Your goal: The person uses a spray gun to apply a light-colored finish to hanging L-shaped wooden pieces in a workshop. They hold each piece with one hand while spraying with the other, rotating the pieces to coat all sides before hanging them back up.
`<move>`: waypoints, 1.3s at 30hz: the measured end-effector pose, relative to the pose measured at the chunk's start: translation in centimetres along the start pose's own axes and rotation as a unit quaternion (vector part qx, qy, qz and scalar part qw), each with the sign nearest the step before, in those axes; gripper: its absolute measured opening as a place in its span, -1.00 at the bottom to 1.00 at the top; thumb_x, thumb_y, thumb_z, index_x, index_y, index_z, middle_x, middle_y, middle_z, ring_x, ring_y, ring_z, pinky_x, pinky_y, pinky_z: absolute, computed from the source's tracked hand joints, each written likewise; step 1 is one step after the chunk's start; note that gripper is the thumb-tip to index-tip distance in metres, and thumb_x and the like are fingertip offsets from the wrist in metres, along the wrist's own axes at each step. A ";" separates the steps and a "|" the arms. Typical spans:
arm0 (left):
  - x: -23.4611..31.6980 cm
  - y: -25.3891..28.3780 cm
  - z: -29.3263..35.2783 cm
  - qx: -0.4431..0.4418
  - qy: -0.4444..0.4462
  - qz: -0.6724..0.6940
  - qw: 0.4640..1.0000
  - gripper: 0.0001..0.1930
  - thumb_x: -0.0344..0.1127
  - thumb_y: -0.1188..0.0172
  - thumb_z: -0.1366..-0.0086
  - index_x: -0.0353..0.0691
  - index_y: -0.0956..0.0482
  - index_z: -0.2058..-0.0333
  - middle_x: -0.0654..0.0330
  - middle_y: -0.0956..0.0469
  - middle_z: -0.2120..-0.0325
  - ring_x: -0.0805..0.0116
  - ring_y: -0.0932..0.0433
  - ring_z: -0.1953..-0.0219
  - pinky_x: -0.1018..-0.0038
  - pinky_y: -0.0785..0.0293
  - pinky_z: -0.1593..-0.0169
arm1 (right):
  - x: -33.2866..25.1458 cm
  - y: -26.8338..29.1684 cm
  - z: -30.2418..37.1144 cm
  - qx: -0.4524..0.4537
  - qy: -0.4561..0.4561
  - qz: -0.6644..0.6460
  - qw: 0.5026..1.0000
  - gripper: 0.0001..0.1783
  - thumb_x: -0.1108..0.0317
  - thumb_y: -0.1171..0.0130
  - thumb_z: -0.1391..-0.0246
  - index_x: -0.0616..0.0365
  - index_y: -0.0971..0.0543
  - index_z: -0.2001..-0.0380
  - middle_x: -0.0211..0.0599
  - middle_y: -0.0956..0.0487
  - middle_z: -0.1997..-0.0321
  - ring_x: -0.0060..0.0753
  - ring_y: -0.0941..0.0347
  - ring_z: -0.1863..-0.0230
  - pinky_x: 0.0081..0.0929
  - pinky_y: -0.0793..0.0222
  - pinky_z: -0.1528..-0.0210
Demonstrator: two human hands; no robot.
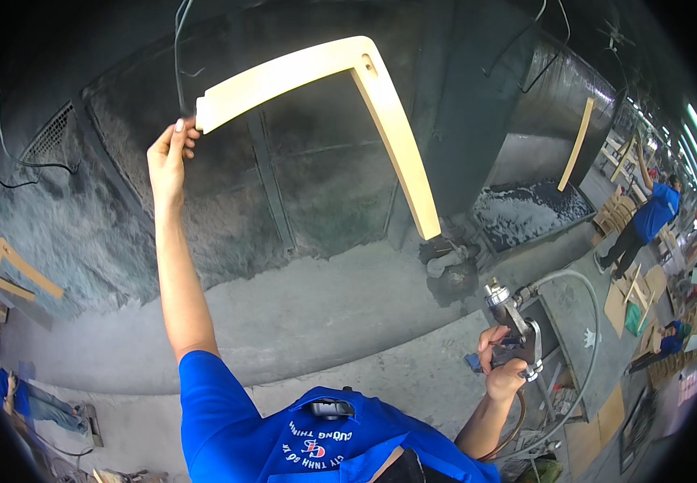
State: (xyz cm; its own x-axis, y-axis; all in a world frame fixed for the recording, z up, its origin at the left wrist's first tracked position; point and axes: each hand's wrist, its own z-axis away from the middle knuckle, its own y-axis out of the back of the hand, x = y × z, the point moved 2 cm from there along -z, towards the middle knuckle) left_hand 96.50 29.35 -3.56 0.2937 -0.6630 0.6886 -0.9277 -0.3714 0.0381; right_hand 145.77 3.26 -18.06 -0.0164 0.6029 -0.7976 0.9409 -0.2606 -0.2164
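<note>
A pale L-shaped wooden furniture part (300, 68), with one curved arm and a slot near its corner, hangs in front of me. My left hand (170, 157), raised on a stretched arm, pinches the small tenon at the part's left end, beside a hanging wire (178, 56). Whether the wire bears the part cannot be made out. Lower right, my right hand (500, 366) is wrapped round the handle of a metal spray gun (532, 342). Its nozzle end points up toward the part's lower tip, well apart from it. A grey hose (595, 322) loops away from the gun.
A dark, dust-coated booth wall (316, 177) stands behind the part. Another wooden piece (578, 145) hangs at the right, over a tray with white-flecked dark contents (534, 211). A co-worker in blue (658, 211) stands far right; further wooden frames (30, 274) are at the left.
</note>
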 end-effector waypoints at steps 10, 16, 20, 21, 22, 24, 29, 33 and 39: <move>7.8 -0.6 2.0 -0.026 -0.041 -0.216 0.975 -0.50 0.03 -0.26 -0.37 -0.31 -0.60 0.56 0.47 -0.31 0.71 0.70 -0.14 0.61 0.55 -0.01 0.51 | 0.1 -5.7 -1.5 -0.147 0.085 0.192 0.967 -0.43 0.01 -0.53 0.05 0.30 -0.56 0.24 -0.33 -0.53 0.54 -0.49 -0.47 0.57 -0.53 -0.33 0.51; 9.7 -2.7 4.0 -0.028 -0.073 -0.210 0.975 -0.47 -0.01 -0.28 -0.38 -0.30 -0.47 0.65 0.48 -0.24 0.74 0.70 -0.10 0.64 0.55 0.02 0.57 | 0.7 -8.5 -1.9 -0.130 0.148 0.193 0.961 -0.46 0.09 -0.55 0.09 0.27 -0.56 0.22 -0.25 -0.54 0.53 -0.35 -0.52 0.55 -0.46 -0.37 0.48; 10.4 -3.5 4.3 -0.012 -0.078 -0.213 0.974 -0.46 -0.02 -0.29 -0.36 -0.30 -0.43 0.67 0.46 -0.22 0.75 0.69 -0.09 0.65 0.55 0.01 0.58 | 3.4 -8.4 -1.3 -0.115 0.039 0.198 0.973 -0.56 0.14 -0.50 -0.01 0.25 -0.54 0.28 -0.27 -0.45 0.63 -0.41 -0.35 0.63 -0.44 -0.27 0.53; 10.6 -3.5 4.4 -0.012 -0.076 -0.220 0.973 -0.46 -0.03 -0.30 -0.36 -0.30 -0.43 0.67 0.45 -0.22 0.76 0.69 -0.09 0.65 0.54 0.00 0.58 | 4.1 -8.1 -0.8 -0.114 0.004 0.205 0.972 -0.57 0.15 -0.49 -0.03 0.25 -0.53 0.30 -0.28 -0.43 0.65 -0.42 -0.31 0.64 -0.45 -0.25 0.54; 10.7 -3.6 4.5 -0.011 -0.075 -0.226 0.971 -0.46 -0.03 -0.30 -0.35 -0.30 -0.42 0.68 0.45 -0.21 0.76 0.68 -0.09 0.66 0.54 0.00 0.58 | 4.8 -7.7 -0.4 -0.108 -0.032 0.210 0.971 -0.59 0.16 -0.48 -0.05 0.25 -0.53 0.31 -0.29 -0.40 0.68 -0.43 -0.27 0.66 -0.45 -0.22 0.56; 11.1 -3.9 4.6 -0.005 -0.086 -0.242 0.966 -0.46 -0.04 -0.31 -0.34 -0.31 -0.43 0.69 0.44 -0.21 0.77 0.68 -0.10 0.66 0.54 -0.01 0.59 | 5.8 -7.2 0.6 -0.117 -0.073 0.242 0.961 -0.60 0.13 -0.44 -0.10 0.25 -0.53 0.35 -0.29 -0.38 0.71 -0.41 -0.23 0.68 -0.43 -0.19 0.57; 12.0 -5.5 4.8 -0.008 -0.083 -0.231 0.969 -0.46 -0.06 -0.35 -0.30 -0.33 -0.44 0.71 0.43 -0.23 0.78 0.68 -0.13 0.67 0.55 -0.04 0.59 | 5.3 -7.2 1.7 -0.147 -0.078 0.315 0.934 -0.59 0.10 -0.43 -0.09 0.23 -0.54 0.30 -0.21 -0.53 0.63 -0.20 -0.50 0.62 -0.34 -0.36 0.51; 13.2 -7.3 5.2 -0.017 -0.074 -0.189 0.979 -0.46 -0.06 -0.37 -0.27 -0.34 -0.47 0.71 0.43 -0.26 0.78 0.69 -0.13 0.68 0.57 -0.04 0.58 | 2.0 -8.9 1.4 -0.161 0.121 0.271 0.941 -0.56 0.16 -0.51 0.02 0.24 -0.55 0.27 -0.21 -0.59 0.49 -0.25 -0.54 0.57 -0.39 -0.42 0.51; 14.4 -9.2 5.5 -0.013 -0.079 -0.167 0.983 -0.51 -0.08 -0.39 -0.28 -0.36 -0.55 0.68 0.46 -0.27 0.78 0.72 -0.13 0.67 0.61 -0.03 0.58 | 1.3 -11.1 1.3 -0.201 0.173 0.327 0.907 -0.50 0.13 -0.56 0.12 0.21 -0.54 0.26 -0.26 -0.63 0.43 -0.14 -0.61 0.52 -0.37 -0.47 0.54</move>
State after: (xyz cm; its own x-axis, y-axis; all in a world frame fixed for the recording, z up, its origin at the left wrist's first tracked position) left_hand 110.59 19.62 2.01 0.6124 -0.6003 0.5145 -0.7789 -0.5693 0.2630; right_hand 134.83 5.91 -17.42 0.6313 0.6367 -0.4427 0.7598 -0.3938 0.5173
